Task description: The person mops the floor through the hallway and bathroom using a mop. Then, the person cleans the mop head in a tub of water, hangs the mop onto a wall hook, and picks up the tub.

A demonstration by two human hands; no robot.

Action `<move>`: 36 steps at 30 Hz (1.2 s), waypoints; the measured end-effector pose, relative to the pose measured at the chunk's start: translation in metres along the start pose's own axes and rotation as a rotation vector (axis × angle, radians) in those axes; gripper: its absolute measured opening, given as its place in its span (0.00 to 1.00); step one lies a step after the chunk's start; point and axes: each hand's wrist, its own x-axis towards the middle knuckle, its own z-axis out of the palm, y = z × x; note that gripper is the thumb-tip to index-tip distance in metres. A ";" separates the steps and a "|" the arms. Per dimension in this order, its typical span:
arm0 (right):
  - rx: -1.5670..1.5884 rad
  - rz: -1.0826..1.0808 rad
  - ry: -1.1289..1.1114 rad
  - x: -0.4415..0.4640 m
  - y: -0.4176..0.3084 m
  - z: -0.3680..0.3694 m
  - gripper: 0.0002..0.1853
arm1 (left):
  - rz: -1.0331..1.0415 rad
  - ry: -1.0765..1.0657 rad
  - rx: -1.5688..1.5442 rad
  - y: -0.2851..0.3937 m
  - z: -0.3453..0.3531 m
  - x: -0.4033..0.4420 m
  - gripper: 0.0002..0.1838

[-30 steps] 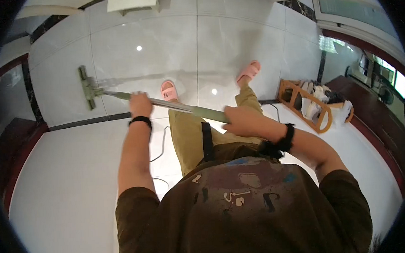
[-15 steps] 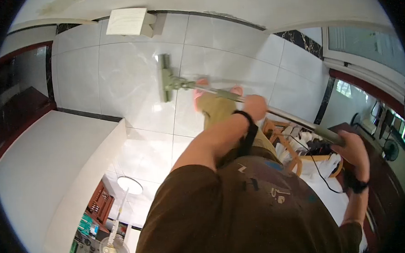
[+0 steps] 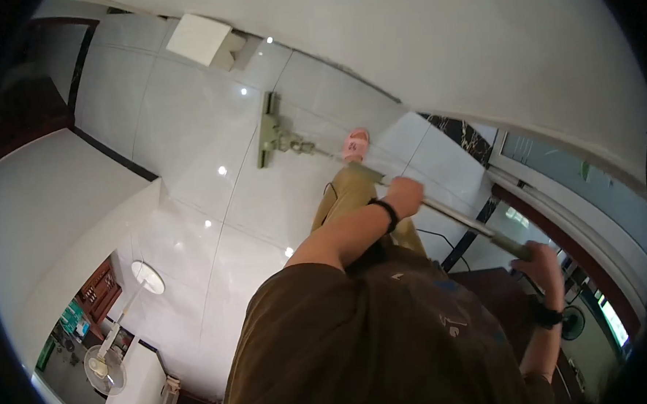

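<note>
A mop with a long metal pole runs from the middle of the view down to the right. My left hand is wrapped round the pole partway along, just below a green sleeve. Near the pole's upper end, my right hand grips the green handle. The flat green mop head rests on the tiled floor, left of a foot in a pink slipper. Both wrists wear black bands.
A white stool-like object stands by the wall at the top. A standing fan and a wooden cabinet are at the lower left. A glass-paned door is at the right, and a thin black cable hangs near my legs.
The mop head first swung right across the floor and has stayed near there since. My view has turned; the shoe rack at the right is no longer visible. Both hands still hold the pole.
</note>
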 end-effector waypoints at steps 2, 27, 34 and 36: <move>0.155 0.058 -0.132 0.035 0.003 0.028 0.18 | -0.070 -0.044 0.100 -0.025 -0.003 0.001 0.10; 0.021 0.042 -0.355 0.017 0.462 0.115 0.21 | 0.129 -0.027 -0.001 0.304 0.183 0.186 0.04; -0.064 -0.229 -0.365 0.091 0.379 0.133 0.19 | -0.093 0.326 -0.021 0.199 0.173 0.167 0.04; -0.254 -0.209 -0.489 0.084 0.200 0.106 0.17 | -0.392 0.387 0.123 0.128 0.165 0.147 0.10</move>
